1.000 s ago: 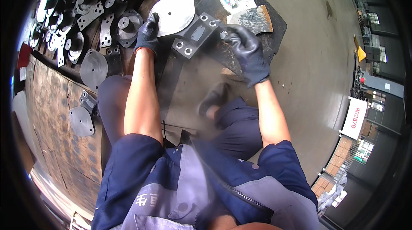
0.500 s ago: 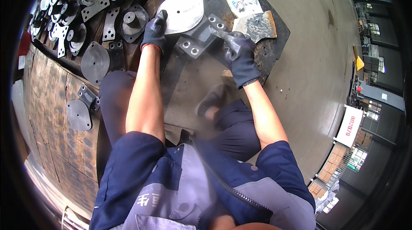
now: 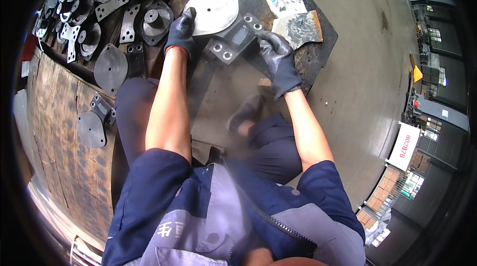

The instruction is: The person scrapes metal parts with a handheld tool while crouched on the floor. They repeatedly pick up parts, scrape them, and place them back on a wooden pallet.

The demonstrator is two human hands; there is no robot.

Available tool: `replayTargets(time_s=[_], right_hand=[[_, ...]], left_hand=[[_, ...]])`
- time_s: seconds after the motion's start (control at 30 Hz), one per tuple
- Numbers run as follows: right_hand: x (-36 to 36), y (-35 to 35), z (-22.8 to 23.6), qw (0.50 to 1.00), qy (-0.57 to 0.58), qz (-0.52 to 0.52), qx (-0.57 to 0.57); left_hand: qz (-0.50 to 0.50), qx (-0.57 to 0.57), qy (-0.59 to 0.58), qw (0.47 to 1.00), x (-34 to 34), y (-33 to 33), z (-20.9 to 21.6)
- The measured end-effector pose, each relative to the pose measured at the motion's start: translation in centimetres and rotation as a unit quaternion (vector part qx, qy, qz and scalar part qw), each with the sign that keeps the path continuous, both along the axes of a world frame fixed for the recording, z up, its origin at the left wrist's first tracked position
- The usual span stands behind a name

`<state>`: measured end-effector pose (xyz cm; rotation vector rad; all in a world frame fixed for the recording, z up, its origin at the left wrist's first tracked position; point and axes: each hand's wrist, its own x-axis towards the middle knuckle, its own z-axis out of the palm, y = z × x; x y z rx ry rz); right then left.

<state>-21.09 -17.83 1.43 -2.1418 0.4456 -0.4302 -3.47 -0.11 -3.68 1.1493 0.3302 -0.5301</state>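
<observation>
Now your left black-gloved hand (image 3: 180,35) closed on the rim of a silver rounded metal plate (image 3: 213,11), black rectangular holed bracket (image 3: 239,37) just beside the plate, your right black-gloved hand (image 3: 279,57) nearer that bracket than a second ago, fingers part-curled, grip unclear.

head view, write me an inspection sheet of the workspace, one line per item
surface: stained wood at left; dark board ahead to the right
job's things: bright plate with a small central hole, beside a dark bracket with ringed holes
clutter: loose metal parts crowded at upper left; two worn sheets on the board
grippers: gloved left hand grips the plate's edge; gloved right hand is curled at the bracket's right end, contact unclear
cables: nothing seen
surroundings: grey floor; stacked cartons at right
</observation>
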Motion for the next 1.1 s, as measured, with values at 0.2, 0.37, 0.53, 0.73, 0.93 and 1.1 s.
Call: replayTargets(time_s=[0.2,0.37,0.53,0.73,0.93,1.1], right_hand=[[1.2,0.8,0.7,0.995,-0.087,-0.028,-0.040],[1.0,0.2,-0.1,0.992,-0.091,-0.009,-0.083],[0.6,0.3,0.7,0.999,-0.004,0.016,-0.027],[0.1,0.2,-0.1,0.998,-0.032,0.037,-0.036],[0.0,0.9,-0.3,0.998,-0.057,0.031,-0.019],[-0.2,0.8,-0.5,0.997,-0.036,0.052,-0.048]], left_hand=[[-0.049,0.051,-0.090,0.993,1.3,0.6,-3.7],[-0.021,0.005,-0.018,1.000,-0.3,-0.1,1.0],[-0.043,0.060,-0.032,0.997,0.3,0.4,0.4],[-0.020,0.051,-0.017,0.998,0.1,0.0,0.6],[-0.059,0.095,-0.065,0.992,0.8,0.3,-1.1],[-0.077,0.103,-0.095,0.987,1.2,0.4,-2.4]])
